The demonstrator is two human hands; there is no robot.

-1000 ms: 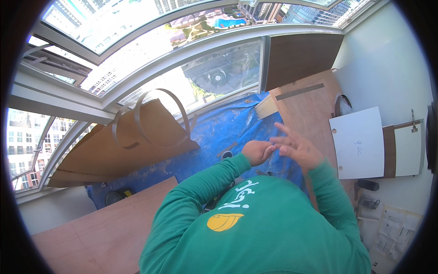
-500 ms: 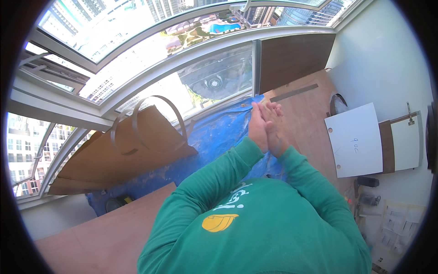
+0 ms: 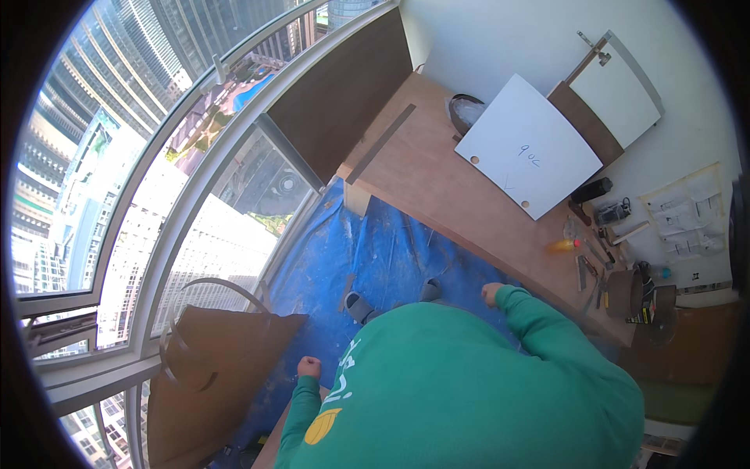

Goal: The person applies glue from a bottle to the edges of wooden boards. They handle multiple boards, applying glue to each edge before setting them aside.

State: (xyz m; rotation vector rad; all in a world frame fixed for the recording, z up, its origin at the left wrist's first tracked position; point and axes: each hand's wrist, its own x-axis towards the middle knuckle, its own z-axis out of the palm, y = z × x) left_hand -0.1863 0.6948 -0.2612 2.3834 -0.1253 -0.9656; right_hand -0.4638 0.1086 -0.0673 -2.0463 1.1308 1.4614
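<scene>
My two hands are apart, one on each side of my green sweatshirt. My left hand (image 3: 309, 366) hangs low with its fingers curled in, and no object shows in it. Nearest to it is a large brown board (image 3: 219, 367) leaning by the window, with a thin curved strip (image 3: 223, 283) around its top. My right hand (image 3: 491, 294) is also curled closed, out in front of the long wooden worktop (image 3: 437, 168), and I see nothing in it. Under both hands, a blue plastic sheet (image 3: 391, 250) covers the floor.
A white panel (image 3: 531, 148) with two round holes lies on the worktop. Beside it are an orange bottle (image 3: 562, 245), several hand tools (image 3: 590, 270) and rolls of edging strip (image 3: 623, 291). Tall windows (image 3: 226, 234) line the left. Paper sheets (image 3: 687, 211) hang on the right wall.
My hands were pressed palm to palm in front of me; now they have parted and dropped to my sides. My view has turned right, toward the worktop.
</scene>
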